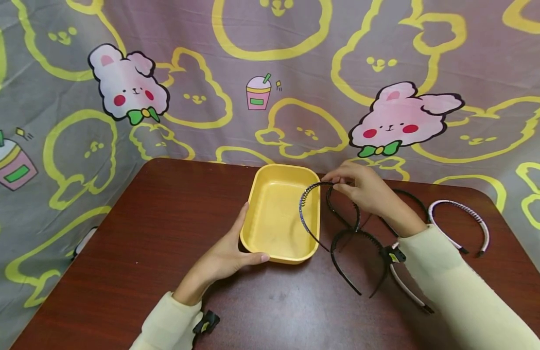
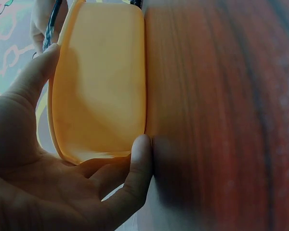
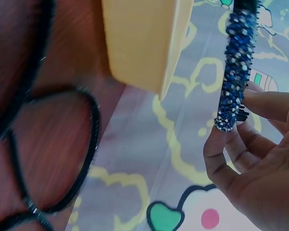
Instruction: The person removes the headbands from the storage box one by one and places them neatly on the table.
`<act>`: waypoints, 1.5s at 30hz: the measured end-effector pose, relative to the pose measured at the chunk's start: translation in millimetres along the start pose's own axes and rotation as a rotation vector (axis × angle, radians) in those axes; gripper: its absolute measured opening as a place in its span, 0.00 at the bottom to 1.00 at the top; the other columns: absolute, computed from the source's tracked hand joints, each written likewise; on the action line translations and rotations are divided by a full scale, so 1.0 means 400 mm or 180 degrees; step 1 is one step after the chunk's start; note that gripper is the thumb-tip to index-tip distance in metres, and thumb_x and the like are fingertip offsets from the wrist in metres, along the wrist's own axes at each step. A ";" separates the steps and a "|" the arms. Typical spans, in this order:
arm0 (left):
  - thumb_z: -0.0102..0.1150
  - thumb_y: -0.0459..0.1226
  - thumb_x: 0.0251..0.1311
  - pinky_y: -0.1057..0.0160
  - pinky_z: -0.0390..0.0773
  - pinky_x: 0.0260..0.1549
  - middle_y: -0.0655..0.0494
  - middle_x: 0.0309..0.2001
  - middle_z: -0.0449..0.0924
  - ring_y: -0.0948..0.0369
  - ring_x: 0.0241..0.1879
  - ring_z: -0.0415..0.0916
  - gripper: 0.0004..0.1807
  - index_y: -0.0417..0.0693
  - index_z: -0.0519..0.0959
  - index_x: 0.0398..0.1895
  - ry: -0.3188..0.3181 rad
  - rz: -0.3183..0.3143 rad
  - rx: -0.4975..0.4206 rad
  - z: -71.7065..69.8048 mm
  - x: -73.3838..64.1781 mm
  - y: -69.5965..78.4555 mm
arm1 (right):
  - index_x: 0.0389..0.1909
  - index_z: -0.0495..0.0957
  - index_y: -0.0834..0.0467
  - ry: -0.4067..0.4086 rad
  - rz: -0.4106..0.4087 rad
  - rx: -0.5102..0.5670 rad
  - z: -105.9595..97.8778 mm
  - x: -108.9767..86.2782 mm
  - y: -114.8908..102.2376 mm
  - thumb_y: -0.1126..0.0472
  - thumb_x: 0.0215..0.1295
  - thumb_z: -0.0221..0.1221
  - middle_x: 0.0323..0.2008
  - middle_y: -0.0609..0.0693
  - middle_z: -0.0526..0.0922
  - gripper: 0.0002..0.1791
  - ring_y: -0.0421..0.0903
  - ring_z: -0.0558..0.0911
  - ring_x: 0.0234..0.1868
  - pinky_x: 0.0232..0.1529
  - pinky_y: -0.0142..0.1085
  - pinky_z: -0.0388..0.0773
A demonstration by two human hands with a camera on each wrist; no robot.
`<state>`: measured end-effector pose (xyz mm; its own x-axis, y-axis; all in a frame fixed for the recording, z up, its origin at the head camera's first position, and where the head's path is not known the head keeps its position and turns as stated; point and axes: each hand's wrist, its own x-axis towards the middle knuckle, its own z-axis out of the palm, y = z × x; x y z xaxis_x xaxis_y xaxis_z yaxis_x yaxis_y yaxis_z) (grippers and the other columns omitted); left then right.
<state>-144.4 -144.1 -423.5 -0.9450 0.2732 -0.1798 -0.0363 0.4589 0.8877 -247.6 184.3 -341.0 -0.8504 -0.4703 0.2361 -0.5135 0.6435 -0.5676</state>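
My right hand (image 1: 361, 189) pinches a thin headband (image 3: 237, 67) near one stretch of its band; it is black, with blue and silver rhinestones and comb teeth. Held up, this band overlaps the right side of a yellow plastic box (image 1: 278, 214) in the head view. The box stands on the table, and nothing shows inside it. At its near left corner my left hand (image 1: 221, 257) grips it, thumb on the rim and fingers (image 2: 139, 163) round the outer wall. Below my right hand lies a black toothed headband (image 1: 345, 277), with another black headband behind it.
At the right lies a pale ribbed headband (image 1: 466, 210), beside a black one (image 1: 416, 198) partly behind my right wrist. Another pale headband (image 1: 410, 290) shows partly under my right sleeve. A printed curtain (image 1: 186, 141) hangs along the far edge of the brown table (image 1: 165, 228).
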 end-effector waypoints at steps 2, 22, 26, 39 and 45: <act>0.81 0.46 0.54 0.40 0.53 0.79 0.49 0.86 0.46 0.46 0.81 0.54 0.71 0.67 0.33 0.87 -0.0004 0.0012 0.0009 -0.001 0.001 -0.001 | 0.46 0.89 0.57 0.0015 -0.0010 -0.0030 -0.007 -0.017 0.012 0.73 0.70 0.61 0.35 0.50 0.79 0.12 0.45 0.74 0.38 0.38 0.30 0.71; 0.81 0.47 0.54 0.40 0.55 0.79 0.49 0.85 0.46 0.46 0.81 0.55 0.71 0.69 0.33 0.86 -0.0010 -0.0025 0.0027 0.002 -0.003 0.004 | 0.51 0.88 0.53 0.0158 0.0261 -0.0199 -0.101 -0.226 0.161 0.76 0.70 0.61 0.45 0.48 0.85 0.18 0.27 0.76 0.43 0.41 0.17 0.70; 0.81 0.46 0.53 0.42 0.54 0.79 0.53 0.86 0.46 0.48 0.81 0.54 0.71 0.71 0.33 0.86 -0.0014 -0.0058 -0.0012 0.002 -0.002 0.004 | 0.50 0.87 0.53 0.0150 0.0354 -0.0221 -0.117 -0.263 0.198 0.76 0.70 0.61 0.43 0.48 0.84 0.18 0.26 0.76 0.42 0.36 0.21 0.71; 0.81 0.47 0.53 0.42 0.52 0.80 0.54 0.86 0.43 0.50 0.82 0.51 0.72 0.72 0.32 0.86 -0.0016 -0.0052 -0.0028 -0.001 -0.001 0.002 | 0.48 0.87 0.55 0.0140 0.0595 -0.0328 -0.171 -0.379 0.293 0.80 0.66 0.60 0.44 0.32 0.80 0.20 0.23 0.75 0.41 0.32 0.23 0.69; 0.81 0.47 0.53 0.42 0.52 0.80 0.53 0.86 0.45 0.49 0.81 0.52 0.72 0.71 0.33 0.86 -0.0029 -0.0042 -0.0040 0.002 0.000 0.002 | 0.48 0.87 0.55 0.0147 0.0698 -0.0403 -0.188 -0.422 0.333 0.77 0.66 0.63 0.44 0.19 0.77 0.17 0.18 0.74 0.43 0.33 0.20 0.72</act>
<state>-144.0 -143.0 -423.1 -0.9415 0.2747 -0.1954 -0.0529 0.4519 0.8905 -181.1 394.9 -397.3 -0.9458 -0.2850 0.1556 -0.3241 0.7989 -0.5067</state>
